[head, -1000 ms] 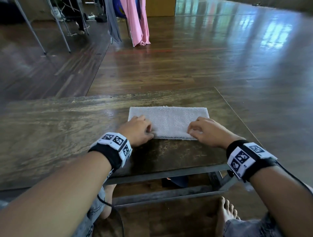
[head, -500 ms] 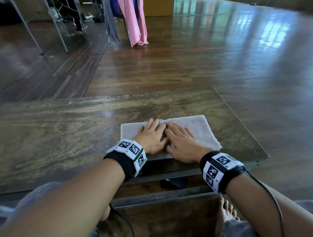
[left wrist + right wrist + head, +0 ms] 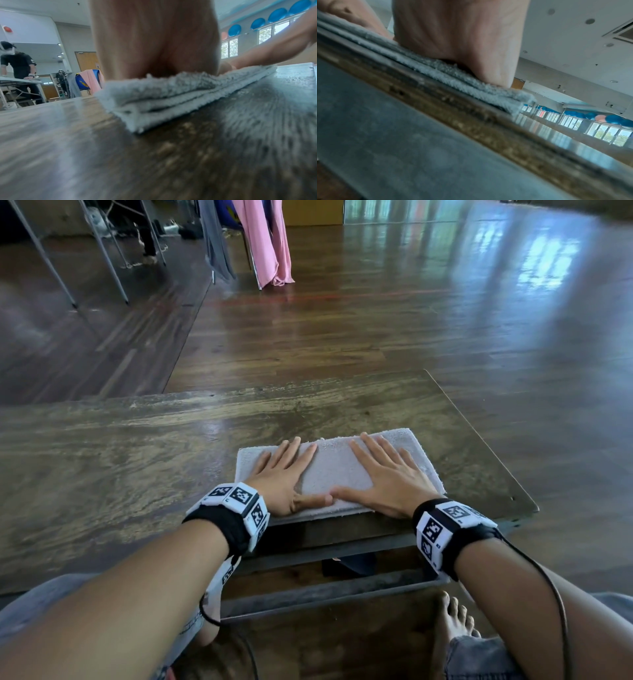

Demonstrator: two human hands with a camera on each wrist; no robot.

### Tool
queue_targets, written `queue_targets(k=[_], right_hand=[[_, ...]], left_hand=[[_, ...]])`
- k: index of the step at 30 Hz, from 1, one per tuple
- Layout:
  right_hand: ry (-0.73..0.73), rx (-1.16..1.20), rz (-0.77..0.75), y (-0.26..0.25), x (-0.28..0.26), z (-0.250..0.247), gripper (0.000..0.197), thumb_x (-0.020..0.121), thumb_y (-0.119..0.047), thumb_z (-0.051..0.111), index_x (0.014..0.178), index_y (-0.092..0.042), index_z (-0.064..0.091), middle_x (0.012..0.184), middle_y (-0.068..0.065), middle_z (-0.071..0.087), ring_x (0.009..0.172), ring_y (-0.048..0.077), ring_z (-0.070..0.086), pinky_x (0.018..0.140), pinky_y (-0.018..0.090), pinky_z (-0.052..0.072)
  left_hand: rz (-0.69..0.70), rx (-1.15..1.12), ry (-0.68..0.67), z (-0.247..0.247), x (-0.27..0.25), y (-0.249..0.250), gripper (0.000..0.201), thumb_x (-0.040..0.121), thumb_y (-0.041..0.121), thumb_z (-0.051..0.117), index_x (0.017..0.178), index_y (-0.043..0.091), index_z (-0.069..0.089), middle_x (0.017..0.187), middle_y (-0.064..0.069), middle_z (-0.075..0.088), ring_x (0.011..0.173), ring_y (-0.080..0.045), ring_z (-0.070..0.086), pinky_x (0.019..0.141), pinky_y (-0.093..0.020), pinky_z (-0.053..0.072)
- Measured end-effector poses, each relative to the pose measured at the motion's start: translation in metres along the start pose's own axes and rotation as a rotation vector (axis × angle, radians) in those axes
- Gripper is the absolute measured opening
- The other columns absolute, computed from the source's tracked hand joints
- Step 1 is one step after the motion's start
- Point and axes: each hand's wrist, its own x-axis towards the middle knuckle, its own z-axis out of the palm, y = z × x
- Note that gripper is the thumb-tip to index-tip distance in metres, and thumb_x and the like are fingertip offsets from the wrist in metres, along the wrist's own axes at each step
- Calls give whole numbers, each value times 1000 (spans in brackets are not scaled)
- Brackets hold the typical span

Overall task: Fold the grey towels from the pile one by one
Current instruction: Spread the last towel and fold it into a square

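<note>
You get soft daylight here, coming from the windows on the right, and it lays pale, streaky glare across the polished floor. The table shines faintly too. Your head view is sharp in the middle, though its straight lines bow toward the edges (wide lens). Both wrist views are dimmer and bluish; the left hand and right hand fill them as blurred shapes, and the nearest tabletop smears out of focus.
</note>
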Motion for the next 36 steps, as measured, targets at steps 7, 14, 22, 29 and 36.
queue_targets(k=[7, 14, 22, 29, 36], right_hand=[[18, 16, 155, 13, -6, -7, 135, 53, -111, 18, 161, -35, -9, 169, -10, -17, 155, 13, -18, 127, 44, -4], [-77, 91, 276, 21, -9, -19, 144, 46, -112, 27, 160, -34, -17, 167, -8, -26, 156, 18, -19, 126, 49, -4], [251, -169, -131, -20, -17, -29, 58, 90, -63, 52, 133, -25, 54, 141, 7, 49, 133, 27, 45, 106, 40, 38], [89, -17, -112, -41, -33, -24, 39, 97, -54, 47, 130, -33, 48, 118, 2, 59, 101, 27, 60, 78, 39, 45], [57, 21, 17, -7, -39, -32, 51, 99, -26, 47, 149, -28, 37, 159, 3, 25, 147, 25, 27, 114, 47, 37]], left_hand=[[-146, -44, -31, -5, -15, -17, 138, 44, 106, 33, 147, 42, -33, 156, 7, -41, 146, -16, -34, 119, -49, -16], [-243, -50, -71, -7, -20, -25, 148, 34, 109, 33, 144, 40, -38, 154, 2, -44, 146, -19, -35, 118, -57, -17], [-318, 17, 5, -5, -22, -14, 136, 51, 104, 31, 151, 35, -29, 162, -5, -30, 151, -22, -24, 113, -55, -23], [-366, 130, 180, -10, -25, 3, 143, 51, 106, 6, 155, 8, 19, 157, -19, 34, 146, -30, 29, 119, -58, -1], [-248, -167, 243, -22, -32, 18, 60, 92, 57, 54, 136, 16, 41, 127, -5, 61, 111, -25, 60, 108, -51, 38]])
